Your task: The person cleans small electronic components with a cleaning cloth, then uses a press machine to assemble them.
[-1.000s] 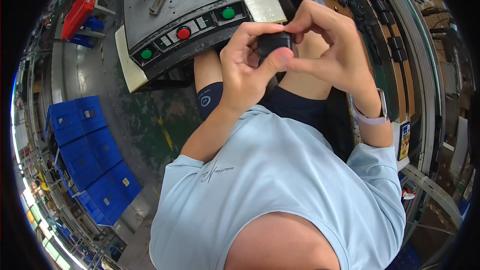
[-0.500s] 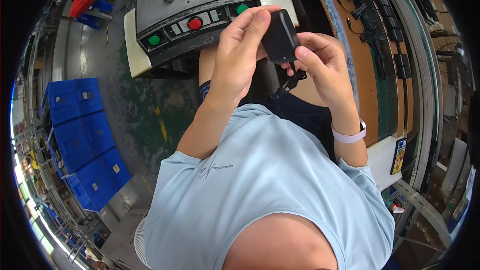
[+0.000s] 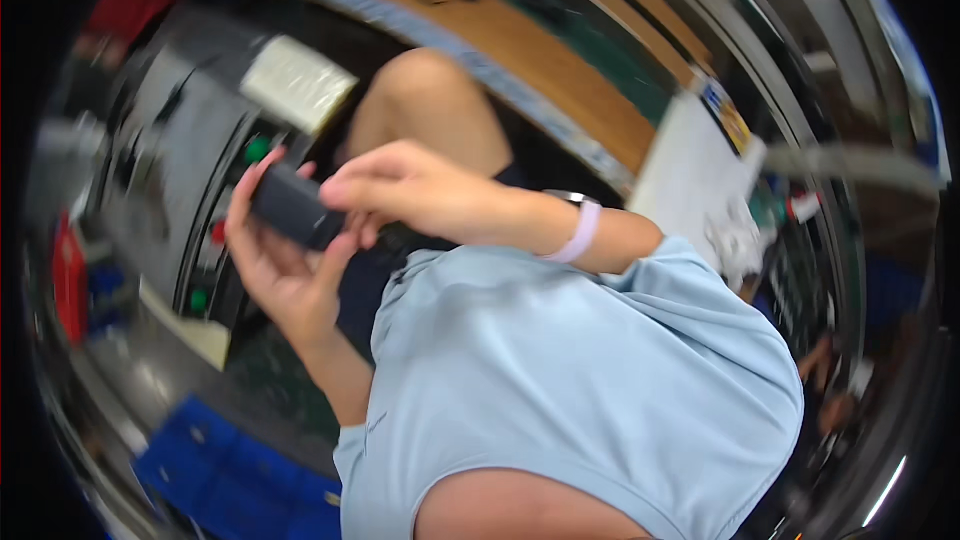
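Note:
A black power adapter lies tilted in my left hand, whose fingers wrap its far side while the thumb presses near its lower end. My right hand reaches in from the right, thumb and fingers closed at the adapter's near right end. Its dark cord is mostly hidden below the right hand. Motion smears the view, so the exact fingertip contact is hard to see.
To the left stands a grey machine with a green button and a white pad. A brown bench with black cords runs diagonally beyond my knee, ending at a white board. Blue bins sit lower left.
My head and body have turned right, so the machine now lies left and the bench ahead. The adapter has gone lower left in view, tilted over into my left hand.

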A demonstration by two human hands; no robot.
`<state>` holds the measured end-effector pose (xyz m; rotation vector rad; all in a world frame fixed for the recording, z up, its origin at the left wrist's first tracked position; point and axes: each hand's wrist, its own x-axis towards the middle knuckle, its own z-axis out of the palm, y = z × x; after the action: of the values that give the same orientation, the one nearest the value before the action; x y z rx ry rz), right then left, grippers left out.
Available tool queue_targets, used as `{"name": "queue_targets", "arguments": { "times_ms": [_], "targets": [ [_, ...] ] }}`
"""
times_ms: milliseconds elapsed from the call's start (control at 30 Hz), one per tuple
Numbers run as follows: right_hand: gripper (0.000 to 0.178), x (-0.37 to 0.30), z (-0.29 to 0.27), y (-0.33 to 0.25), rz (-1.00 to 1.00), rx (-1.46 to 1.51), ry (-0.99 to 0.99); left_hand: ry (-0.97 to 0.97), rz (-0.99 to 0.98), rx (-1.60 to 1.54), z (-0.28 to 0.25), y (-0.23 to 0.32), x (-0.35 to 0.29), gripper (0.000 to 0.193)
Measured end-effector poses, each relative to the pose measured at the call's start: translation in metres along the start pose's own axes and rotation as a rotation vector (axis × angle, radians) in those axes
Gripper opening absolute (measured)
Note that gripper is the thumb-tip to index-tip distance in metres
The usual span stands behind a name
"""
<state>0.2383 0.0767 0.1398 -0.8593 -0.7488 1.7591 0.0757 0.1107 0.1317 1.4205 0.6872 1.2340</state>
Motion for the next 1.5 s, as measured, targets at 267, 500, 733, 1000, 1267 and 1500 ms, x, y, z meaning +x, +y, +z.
{"name": "queue_targets", "arguments": {
  "times_ms": [267,500,733,1000,1267,1500],
  "targets": [
    [0.039,-0.17,-0.136,-0.052,-0.259,-1.58,1.282,-0.226,-0.185,-0.287,0.016,-0.032,-0.006,0.084],
    [0.076,-0.431,-0.257,-0.001,1.03,-1.336,1.592,-0.327,-0.374,-0.393,0.04,-0.044,-0.002,0.083],
    [0.038,-0.378,-0.148,-0.07,0.238,-1.627,1.883,-0.4,-0.312,-0.353,0.058,-0.036,0.011,0.088],
    [0.045,-0.104,-0.031,-0.049,-0.62,-1.084,0.818,-0.342,-0.104,-0.135,0.063,-0.028,0.007,0.085],
    [0.028,-0.061,-0.03,-0.028,-0.487,-0.873,0.584,-0.221,-0.032,0.015,0.037,-0.015,0.011,0.083],
    [0.031,-0.156,-0.071,-0.101,-0.595,-1.325,1.542,-0.119,0.11,-0.189,0.032,-0.005,0.021,0.078]
  ]
}}
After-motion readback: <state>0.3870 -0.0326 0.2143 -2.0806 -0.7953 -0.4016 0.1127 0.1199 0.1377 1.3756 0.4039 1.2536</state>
